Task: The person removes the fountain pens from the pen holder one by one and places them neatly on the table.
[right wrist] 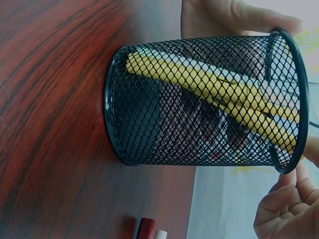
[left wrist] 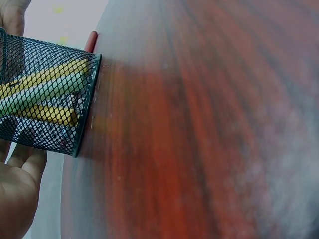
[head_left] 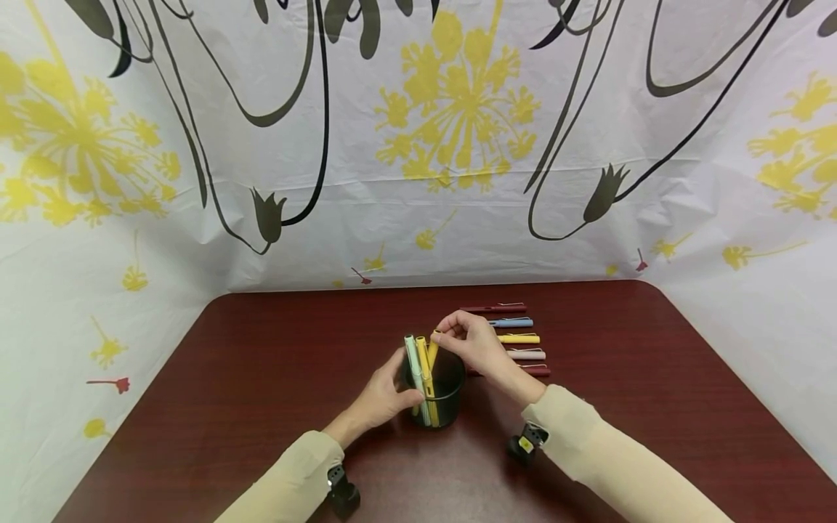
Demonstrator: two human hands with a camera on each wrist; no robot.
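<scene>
A black mesh pen cup (head_left: pixel 451 408) stands upright on the table. My left hand (head_left: pixel 378 396) grips it from the left, thumb at the near rim and fingers round the far side. Inside lean a mint green pen (head_left: pixel 415 363) and a yellow pen (head_left: pixel 426 369). My right hand (head_left: pixel 482 350) pinches the top of a second yellow pen (head_left: pixel 434 354) above the rim, thumb against fingertips. Through the mesh (right wrist: pixel 149 119) in the right wrist view, this pen slants towards the rim, its lower part inside the cup. The left wrist view shows the pens' lower ends near the cup's base.
To the right of the cup, several pens lie in a row: a dark red pen (head_left: pixel 513 309) farthest back, then a blue pen (head_left: pixel 516 322), a yellow pen (head_left: pixel 522 339), a whitish pen (head_left: pixel 528 355) and another red one. A patterned sheet (head_left: pixel 340 240) hangs behind the reddish-brown table (head_left: pixel 261 378).
</scene>
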